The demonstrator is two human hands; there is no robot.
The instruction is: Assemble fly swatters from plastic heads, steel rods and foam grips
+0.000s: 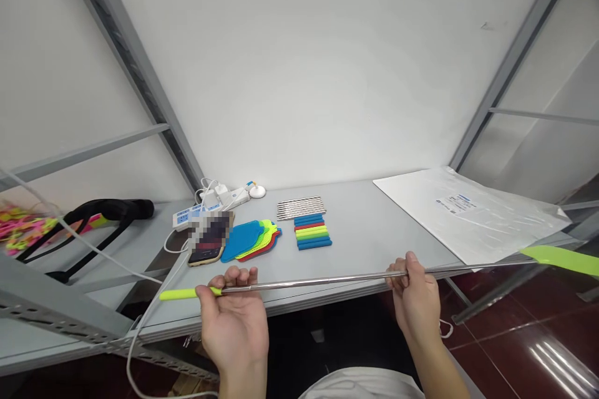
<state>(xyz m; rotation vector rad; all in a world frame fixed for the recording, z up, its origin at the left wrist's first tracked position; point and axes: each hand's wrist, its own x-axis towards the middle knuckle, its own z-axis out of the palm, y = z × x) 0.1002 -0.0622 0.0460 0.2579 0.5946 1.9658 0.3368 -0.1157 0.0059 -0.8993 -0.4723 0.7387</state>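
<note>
Head view: a fly swatter is stretching crosswise above the front edge of the shelf, its yellow grip hanging over the shelf's left part, its green paddle reaching past the shelf's right side. Handling, judged: whole piece probably light; metal rod looking stiff along its length but thin, smooth and likely slippery; paddle seeming thin and bendy. Best hold likely being the grip, with a second hold on the rod, sparing the paddle.

Fingers: the left hand is turning its palm up, thumb pressing over the grip where it is meeting the rod, the other fingers loosely curling behind, partly spread. The right hand is pinching the rod between thumb and bent fingers, closed around it, just off the shelf's front edge.
</note>
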